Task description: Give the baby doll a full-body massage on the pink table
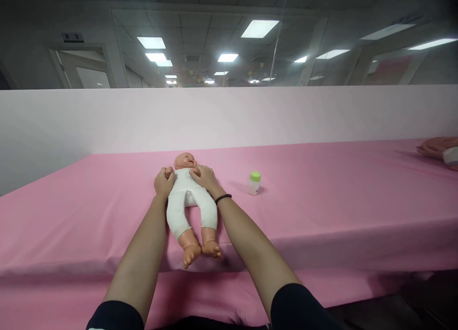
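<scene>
On my head camera the baby doll lies on its back on the pink-covered table, head to the far side, feet pointing at me and close to the near edge. My left hand is clenched around the doll's arm up by the shoulder, and my right hand is curled over its other arm beside the chin, so both hands are gripping and neither is released, though they hide the doll's own hands from me. A small green-capped bottle stands upright to the right of the doll, near my dark beaded bracelet, and a pink bundle sits at the far right. The smooth arms could slip from my fingers under a hard pull, dragging the doll toward me could send its feet over the edge, and a wide swing of my right forearm could knock the bottle over
</scene>
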{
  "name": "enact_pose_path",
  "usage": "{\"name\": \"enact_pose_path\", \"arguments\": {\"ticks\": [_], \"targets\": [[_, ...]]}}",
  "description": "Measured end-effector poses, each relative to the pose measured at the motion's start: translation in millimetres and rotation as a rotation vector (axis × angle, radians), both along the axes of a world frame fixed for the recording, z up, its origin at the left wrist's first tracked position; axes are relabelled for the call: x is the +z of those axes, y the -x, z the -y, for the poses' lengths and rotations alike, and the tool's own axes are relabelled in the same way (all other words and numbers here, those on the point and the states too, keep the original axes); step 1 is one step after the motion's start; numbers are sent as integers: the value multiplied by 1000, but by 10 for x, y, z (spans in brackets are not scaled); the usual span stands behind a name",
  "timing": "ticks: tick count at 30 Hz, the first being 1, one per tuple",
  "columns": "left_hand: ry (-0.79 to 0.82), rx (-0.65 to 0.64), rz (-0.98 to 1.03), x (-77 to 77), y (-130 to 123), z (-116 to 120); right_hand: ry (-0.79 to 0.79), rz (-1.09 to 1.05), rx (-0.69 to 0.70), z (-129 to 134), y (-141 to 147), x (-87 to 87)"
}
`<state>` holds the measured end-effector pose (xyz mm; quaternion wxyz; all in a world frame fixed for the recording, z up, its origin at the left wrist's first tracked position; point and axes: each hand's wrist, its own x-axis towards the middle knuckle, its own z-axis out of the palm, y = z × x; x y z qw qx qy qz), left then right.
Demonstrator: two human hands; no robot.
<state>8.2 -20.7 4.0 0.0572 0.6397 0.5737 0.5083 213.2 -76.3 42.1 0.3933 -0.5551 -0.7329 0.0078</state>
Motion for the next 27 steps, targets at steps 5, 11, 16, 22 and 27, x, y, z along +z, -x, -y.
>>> {"name": "enact_pose_path", "arguments": {"ticks": [5,11,16,22,27], "targets": [[-3,3,7,-1,-1,-1,-10,4,4,-14,-2,-9],[-4,4,3,-10,2,-2,-13,7,3,-22,-7,-16],[-1,0,-5,-7,7,-9,-18,6,16,-26,-12,-24],[-28,30,48,-38,12,-46,-28,-70,66,-96,-61,-104],[-42,53,100,-23,3,-28,-43,-220,4,-261,-81,-245]]}}
